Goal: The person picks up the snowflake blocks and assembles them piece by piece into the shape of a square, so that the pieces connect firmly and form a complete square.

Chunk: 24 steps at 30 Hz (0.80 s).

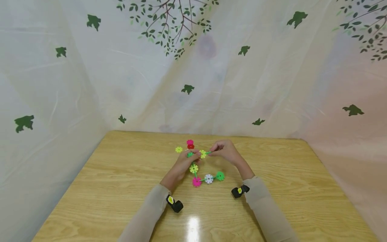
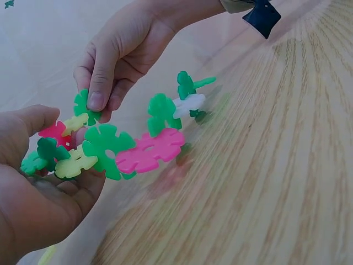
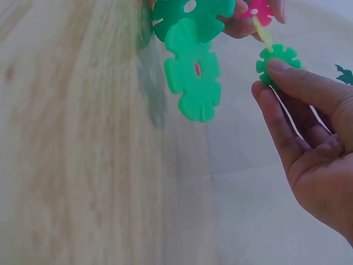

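Observation:
My left hand (image 1: 182, 164) grips a chain of interlocking snowflake discs, thumb on top and fingers beneath. From it the chain runs toward me through a yellow disc (image 1: 194, 168) and a pink disc (image 1: 197, 182), then right to a white disc (image 1: 208, 178) and a green disc (image 1: 220, 175). Narrow green discs join these edge-on. My right hand (image 1: 226, 153) pinches a green disc (image 3: 278, 62) between thumb and fingertips. That disc meets another yellow disc (image 1: 202, 154) beside my left thumb. In the left wrist view, a red-pink disc (image 2: 55, 132) adjoins this yellow one.
Beyond my left hand lie a yellow disc (image 1: 179, 149), a pink disc (image 1: 189, 142) and a red disc (image 1: 190, 147); whether they join the chain I cannot tell. The wooden table (image 1: 121, 174) ends at a pale curtain (image 1: 145, 84) with leaf prints.

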Motion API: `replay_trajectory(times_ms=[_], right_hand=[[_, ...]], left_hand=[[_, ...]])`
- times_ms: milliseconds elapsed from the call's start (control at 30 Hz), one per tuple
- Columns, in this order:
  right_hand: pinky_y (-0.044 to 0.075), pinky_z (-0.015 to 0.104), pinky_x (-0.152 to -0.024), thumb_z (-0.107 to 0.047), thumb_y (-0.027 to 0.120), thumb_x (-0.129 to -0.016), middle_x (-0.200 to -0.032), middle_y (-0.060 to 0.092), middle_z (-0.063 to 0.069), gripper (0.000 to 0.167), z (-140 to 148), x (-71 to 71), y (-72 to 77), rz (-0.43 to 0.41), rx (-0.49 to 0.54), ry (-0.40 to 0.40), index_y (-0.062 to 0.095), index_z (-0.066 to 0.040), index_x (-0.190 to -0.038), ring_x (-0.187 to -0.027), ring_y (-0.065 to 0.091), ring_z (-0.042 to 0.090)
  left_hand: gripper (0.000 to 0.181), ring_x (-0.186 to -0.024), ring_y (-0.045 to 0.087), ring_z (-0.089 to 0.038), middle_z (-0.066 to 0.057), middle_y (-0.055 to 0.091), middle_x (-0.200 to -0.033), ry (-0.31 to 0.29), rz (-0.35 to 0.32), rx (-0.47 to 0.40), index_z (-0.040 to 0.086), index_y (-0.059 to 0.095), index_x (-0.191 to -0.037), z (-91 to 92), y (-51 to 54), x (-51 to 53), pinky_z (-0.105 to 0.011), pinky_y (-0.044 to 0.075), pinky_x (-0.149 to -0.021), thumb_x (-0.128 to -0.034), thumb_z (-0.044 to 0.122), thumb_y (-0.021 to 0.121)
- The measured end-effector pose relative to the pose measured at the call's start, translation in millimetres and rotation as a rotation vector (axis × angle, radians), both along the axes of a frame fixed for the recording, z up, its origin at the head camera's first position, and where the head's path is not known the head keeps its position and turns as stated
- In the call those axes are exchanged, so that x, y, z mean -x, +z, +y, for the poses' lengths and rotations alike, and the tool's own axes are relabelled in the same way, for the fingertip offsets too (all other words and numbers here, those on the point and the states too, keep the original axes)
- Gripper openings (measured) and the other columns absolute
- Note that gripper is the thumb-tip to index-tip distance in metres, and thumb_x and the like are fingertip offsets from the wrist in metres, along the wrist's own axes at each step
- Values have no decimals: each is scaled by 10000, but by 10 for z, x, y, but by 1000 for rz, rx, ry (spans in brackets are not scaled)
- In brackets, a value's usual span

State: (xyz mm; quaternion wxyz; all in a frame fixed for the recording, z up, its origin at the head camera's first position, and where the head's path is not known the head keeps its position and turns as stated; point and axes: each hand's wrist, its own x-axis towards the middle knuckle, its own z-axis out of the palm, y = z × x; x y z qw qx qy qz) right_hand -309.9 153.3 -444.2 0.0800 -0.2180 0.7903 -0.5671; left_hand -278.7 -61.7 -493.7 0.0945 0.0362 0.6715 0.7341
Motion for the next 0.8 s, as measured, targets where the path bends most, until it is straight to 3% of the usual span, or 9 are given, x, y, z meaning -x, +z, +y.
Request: replay_trajectory(times_ms=[167, 300, 400, 800], right_hand=[[596, 263, -703, 119, 749, -837, -918, 722, 284, 79, -15, -73, 80, 31, 33, 27, 694, 172, -859, -747, 694, 115], [588, 242, -685, 119, 752, -835, -916, 723, 290, 48, -1, 31, -60, 30, 40, 29, 710, 142, -831, -744, 698, 123], [596, 255, -694, 103, 758, -840, -921, 727, 282, 40, 11, 108, -152, 37, 41, 38, 725, 105, -816, -753, 704, 127], [588, 235, -694, 50, 783, -839, -875, 761, 157, 54, -20, 99, -200, 109, 9, 57, 734, 71, -847, -756, 701, 90]], left_hand=[[198, -810, 672, -120, -30, 706, -872, -35, 14, -45, -24, 629, -1124, -9, -1, 6, -230, 558, -737, -1022, 145, 621], [132, -819, 668, -114, 40, 681, -843, -55, 13, -55, 9, 621, -1071, -13, 18, 1, -249, 560, -770, -1024, 133, 611], [101, -800, 666, -112, 25, 681, -831, -55, 16, -60, 27, 618, -1043, -8, 42, -5, -245, 562, -763, -1026, 126, 605], [154, -736, 687, -106, 7, 706, -800, -76, -38, -38, 5, 582, -1099, -33, 46, -9, -241, 579, -729, -1016, 130, 611]])
